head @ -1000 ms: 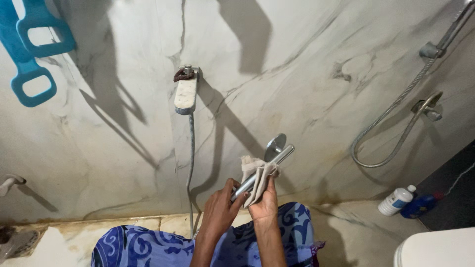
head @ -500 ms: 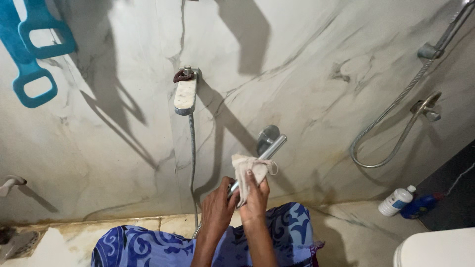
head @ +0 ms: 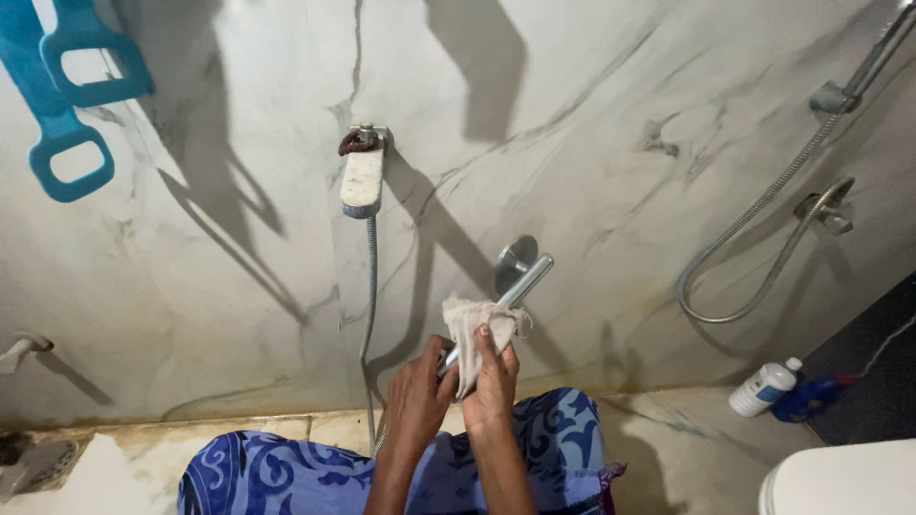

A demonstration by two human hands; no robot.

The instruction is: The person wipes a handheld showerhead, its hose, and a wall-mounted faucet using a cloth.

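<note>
My left hand (head: 417,393) is closed around the near end of the chrome hand shower (head: 510,294), holding it up in front of the marble wall (head: 592,124). My right hand (head: 491,381) pinches a pale cloth (head: 472,324) against its handle, just right of the left. A white bottle (head: 763,385) stands far right.

Cloth (head: 474,324) hides the chrome handle's (head: 523,284) middle; toilet (head: 840,482) cut off
</note>
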